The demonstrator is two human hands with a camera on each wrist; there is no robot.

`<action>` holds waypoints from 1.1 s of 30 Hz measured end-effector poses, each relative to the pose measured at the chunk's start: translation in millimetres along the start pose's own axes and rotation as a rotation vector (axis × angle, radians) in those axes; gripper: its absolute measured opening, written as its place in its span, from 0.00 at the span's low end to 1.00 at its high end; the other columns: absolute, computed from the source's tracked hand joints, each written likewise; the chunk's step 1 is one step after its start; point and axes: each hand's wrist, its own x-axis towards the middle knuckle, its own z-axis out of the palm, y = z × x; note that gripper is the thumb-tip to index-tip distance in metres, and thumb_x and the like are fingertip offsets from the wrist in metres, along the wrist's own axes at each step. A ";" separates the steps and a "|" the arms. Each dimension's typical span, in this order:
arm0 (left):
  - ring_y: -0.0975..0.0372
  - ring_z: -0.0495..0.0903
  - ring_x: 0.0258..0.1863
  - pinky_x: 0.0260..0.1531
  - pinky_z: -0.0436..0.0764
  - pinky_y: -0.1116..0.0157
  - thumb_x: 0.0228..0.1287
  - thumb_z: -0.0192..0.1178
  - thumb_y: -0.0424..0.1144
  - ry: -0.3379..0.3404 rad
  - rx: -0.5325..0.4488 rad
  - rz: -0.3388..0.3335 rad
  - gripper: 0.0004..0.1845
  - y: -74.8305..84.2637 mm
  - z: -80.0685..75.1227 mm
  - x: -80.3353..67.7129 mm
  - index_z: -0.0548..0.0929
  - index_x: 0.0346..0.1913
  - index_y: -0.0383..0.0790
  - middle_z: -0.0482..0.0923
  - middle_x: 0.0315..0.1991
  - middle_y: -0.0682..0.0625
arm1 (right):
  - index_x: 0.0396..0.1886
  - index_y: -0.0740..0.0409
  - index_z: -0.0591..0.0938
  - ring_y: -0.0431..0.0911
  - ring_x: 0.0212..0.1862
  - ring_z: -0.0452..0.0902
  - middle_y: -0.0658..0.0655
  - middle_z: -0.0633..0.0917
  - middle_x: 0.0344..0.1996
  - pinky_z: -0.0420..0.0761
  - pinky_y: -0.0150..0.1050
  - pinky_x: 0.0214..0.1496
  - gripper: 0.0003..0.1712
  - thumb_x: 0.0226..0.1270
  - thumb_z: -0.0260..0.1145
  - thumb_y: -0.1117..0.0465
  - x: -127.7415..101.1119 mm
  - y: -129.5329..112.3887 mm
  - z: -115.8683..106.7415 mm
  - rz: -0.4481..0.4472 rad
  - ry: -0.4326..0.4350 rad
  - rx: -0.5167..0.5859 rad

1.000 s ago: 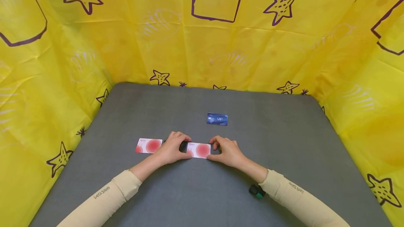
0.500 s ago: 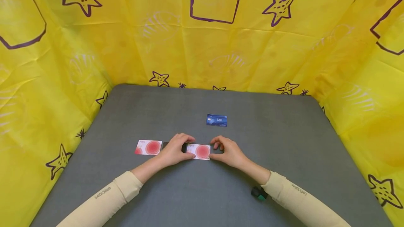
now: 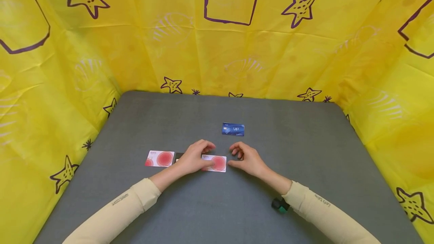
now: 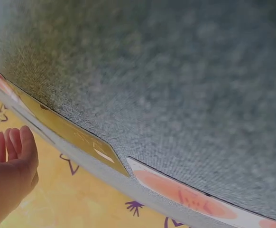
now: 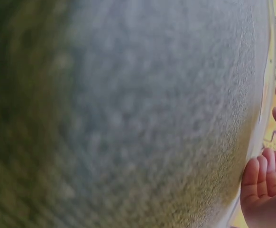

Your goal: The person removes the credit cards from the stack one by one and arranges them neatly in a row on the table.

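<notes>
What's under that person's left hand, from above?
The left hand hides most of a dark card; its left end shows. It also overlaps part of the red-circled card on the right. The left wrist view shows more of the dark card, but its print is unreadable.

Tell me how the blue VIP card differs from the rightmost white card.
Colour: the VIP card is blue; the white card has red circles.
Place: the VIP card lies farther back; the white card lies nearer.
Cover: the VIP card is unobstructed; the left grip partly hides the white card.
Both are rectangular and rest on the gray table.
</notes>
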 end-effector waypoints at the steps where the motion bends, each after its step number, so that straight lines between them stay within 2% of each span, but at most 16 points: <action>1: 0.54 0.76 0.42 0.47 0.76 0.59 0.51 0.75 0.37 0.001 0.002 0.002 0.24 -0.2 0.3 1.4 0.80 0.51 0.34 0.78 0.43 0.44 | 0.47 0.57 0.79 0.45 0.32 0.74 0.52 0.82 0.34 0.73 0.32 0.34 0.25 0.49 0.80 0.62 0.5 0.3 -0.9 0.005 0.002 0.001; 9: 0.54 0.76 0.42 0.47 0.75 0.58 0.51 0.75 0.40 -0.001 0.023 0.008 0.26 -3.0 4.3 12.4 0.80 0.52 0.34 0.78 0.43 0.44 | 0.47 0.58 0.79 0.45 0.31 0.74 0.53 0.82 0.35 0.73 0.32 0.34 0.25 0.49 0.79 0.62 4.8 2.4 -5.5 0.049 0.013 0.001; 17: 0.54 0.75 0.43 0.47 0.75 0.60 0.52 0.74 0.40 -0.052 0.053 -0.022 0.26 -0.2 6.8 28.1 0.79 0.52 0.34 0.77 0.44 0.42 | 0.46 0.58 0.79 0.44 0.31 0.73 0.53 0.83 0.35 0.72 0.33 0.33 0.25 0.49 0.80 0.61 11.4 5.8 -10.9 0.092 0.024 0.006; 33: 0.55 0.76 0.41 0.46 0.76 0.61 0.48 0.76 0.38 0.003 0.043 -0.057 0.25 -6.6 8.4 58.0 0.80 0.50 0.33 0.78 0.42 0.42 | 0.46 0.60 0.79 0.44 0.32 0.73 0.55 0.83 0.35 0.71 0.35 0.35 0.25 0.49 0.79 0.61 26.8 15.5 -24.0 0.184 0.078 0.001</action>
